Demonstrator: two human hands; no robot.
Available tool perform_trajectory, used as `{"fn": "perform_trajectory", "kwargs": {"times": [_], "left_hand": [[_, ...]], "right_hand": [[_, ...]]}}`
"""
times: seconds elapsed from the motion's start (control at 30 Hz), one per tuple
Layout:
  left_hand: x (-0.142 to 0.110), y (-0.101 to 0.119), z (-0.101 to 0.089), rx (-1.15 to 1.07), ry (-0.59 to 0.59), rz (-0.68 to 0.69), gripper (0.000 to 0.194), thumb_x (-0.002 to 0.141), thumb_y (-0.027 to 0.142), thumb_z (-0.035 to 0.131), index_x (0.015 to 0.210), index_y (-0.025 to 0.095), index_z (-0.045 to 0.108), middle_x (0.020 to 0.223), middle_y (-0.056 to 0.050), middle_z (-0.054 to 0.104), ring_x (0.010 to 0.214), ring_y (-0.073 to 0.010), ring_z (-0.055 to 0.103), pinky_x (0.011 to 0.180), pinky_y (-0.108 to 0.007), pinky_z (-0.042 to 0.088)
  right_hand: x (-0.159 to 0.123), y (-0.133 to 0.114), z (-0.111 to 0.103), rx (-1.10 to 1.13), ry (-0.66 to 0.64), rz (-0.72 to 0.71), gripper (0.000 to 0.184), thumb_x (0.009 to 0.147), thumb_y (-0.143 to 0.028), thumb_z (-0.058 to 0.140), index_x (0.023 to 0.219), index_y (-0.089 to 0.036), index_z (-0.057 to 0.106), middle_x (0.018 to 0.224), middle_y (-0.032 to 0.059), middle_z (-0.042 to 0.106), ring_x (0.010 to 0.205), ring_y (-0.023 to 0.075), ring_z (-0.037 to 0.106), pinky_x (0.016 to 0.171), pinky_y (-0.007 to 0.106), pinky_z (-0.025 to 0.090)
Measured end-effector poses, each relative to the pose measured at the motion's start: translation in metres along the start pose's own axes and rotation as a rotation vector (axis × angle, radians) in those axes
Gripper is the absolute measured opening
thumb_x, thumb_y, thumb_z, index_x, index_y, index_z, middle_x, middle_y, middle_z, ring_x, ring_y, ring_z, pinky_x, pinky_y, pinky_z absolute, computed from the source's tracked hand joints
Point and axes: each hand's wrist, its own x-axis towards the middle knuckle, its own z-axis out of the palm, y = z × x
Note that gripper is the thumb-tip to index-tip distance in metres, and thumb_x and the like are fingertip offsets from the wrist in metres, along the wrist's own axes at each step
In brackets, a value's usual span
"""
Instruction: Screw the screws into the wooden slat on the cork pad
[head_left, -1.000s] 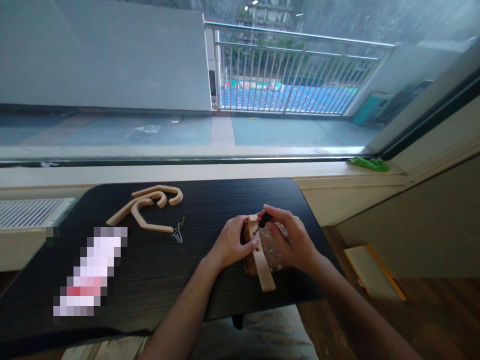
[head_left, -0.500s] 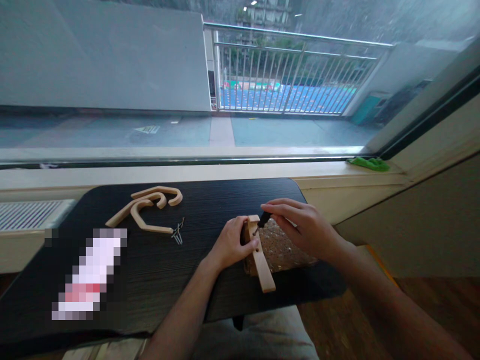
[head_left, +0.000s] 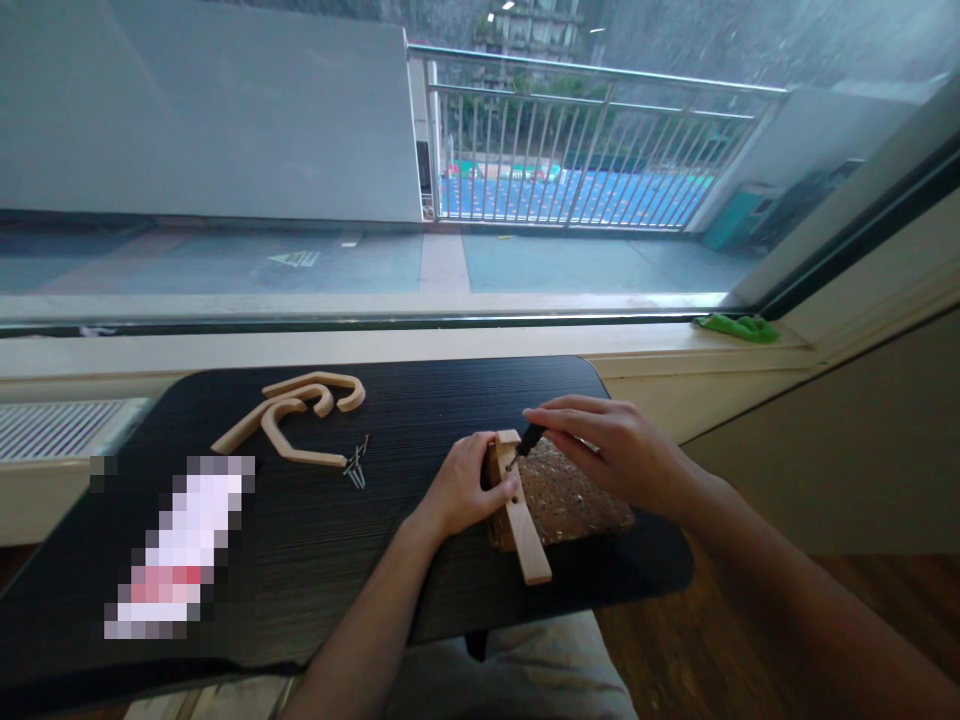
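Wooden strip (head_left: 529,545): lying across a brown speckled block (head_left: 581,500) in the right part of a black wood-grain table (head_left: 420,400), its lower end towards the near edge. Table stands by a large window with a pale sill (head_left: 450,343); green cloth (head_left: 739,327) on the sill beyond the far right corner, white slatted radiator (head_left: 67,425) off the left edge, metal railing (head_left: 600,150) outside, wood floor (head_left: 675,650) at right. Near the far left corner: bent wooden hooks (head_left: 321,458), with loose screws (head_left: 356,470) just beside one end. Pixelated object (head_left: 180,540) towards the left edge; identity not discernible. Left hand (head_left: 465,485) clamped on strip and block, thumb on the strip near a dark hole. Right hand (head_left: 607,445) closed, fingertips pinching the handle of a small black screwdriver (head_left: 531,438), tilted, its tip at the strip's upper hole. Compared with one second ago: right hand drawn back towards the right edge, more of the block's top exposed; strip and left hand unchanged.
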Motion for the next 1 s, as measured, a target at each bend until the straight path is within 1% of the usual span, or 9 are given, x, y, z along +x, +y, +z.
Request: {"fn": "perform_trajectory", "kwargs": {"times": [0.27,0.43,0.67,0.83,1.0], "left_hand": [[0.0,0.001,-0.0009,-0.005,-0.006,0.002,0.037,0.076,0.029,0.066,0.11,0.019,0.054,0.107,-0.01,0.064,0.101,-0.0269,0.058,0.094,-0.046,0.047],[0.0002,-0.0001,-0.0002,-0.005,-0.005,0.002,0.038,0.076,0.03,0.065,0.11,0.018,0.053,0.108,-0.011,0.064,0.102,-0.0273,0.058,0.093,-0.047,0.047],[0.0004,-0.0007,0.0005,-0.002,-0.004,0.009,0.04,0.077,0.03,0.066,0.113,0.019,0.053,0.108,-0.009,0.064,0.102,-0.0269,0.058,0.094,-0.045,0.046],[0.0007,-0.0006,0.0005,0.002,-0.001,0.013,0.038,0.076,0.03,0.066,0.111,0.019,0.054,0.106,-0.009,0.064,0.1,-0.0266,0.059,0.093,-0.045,0.047],[0.0009,0.0001,-0.0004,-0.001,-0.011,0.008,0.037,0.077,0.03,0.065,0.11,0.019,0.053,0.106,-0.009,0.064,0.1,-0.0266,0.058,0.093,-0.045,0.047]], "right_hand": [[-0.0003,-0.0006,-0.0018,0.032,-0.007,0.039,0.03,0.097,-0.018,0.05,0.118,-0.023,0.07,0.104,0.0064,0.075,0.089,0.0166,0.071,0.078,0.029,0.058],[-0.0002,-0.0004,-0.0029,0.015,-0.021,0.032,0.029,0.097,-0.019,0.05,0.117,-0.02,0.071,0.1,0.0071,0.075,0.084,0.0158,0.071,0.074,0.028,0.057],[-0.0003,0.0,-0.0044,0.01,-0.034,0.054,0.027,0.097,-0.021,0.051,0.115,-0.022,0.071,0.096,0.0057,0.074,0.079,0.0146,0.069,0.071,0.026,0.055],[0.0,0.0016,-0.0049,-0.016,-0.036,0.046,0.026,0.097,-0.022,0.051,0.113,-0.022,0.071,0.093,0.0052,0.074,0.075,0.014,0.067,0.068,0.026,0.053],[0.0004,0.0031,-0.0049,-0.05,-0.051,0.032,0.025,0.098,-0.023,0.05,0.112,-0.019,0.071,0.092,0.0056,0.073,0.072,0.0139,0.066,0.065,0.026,0.052]]}}
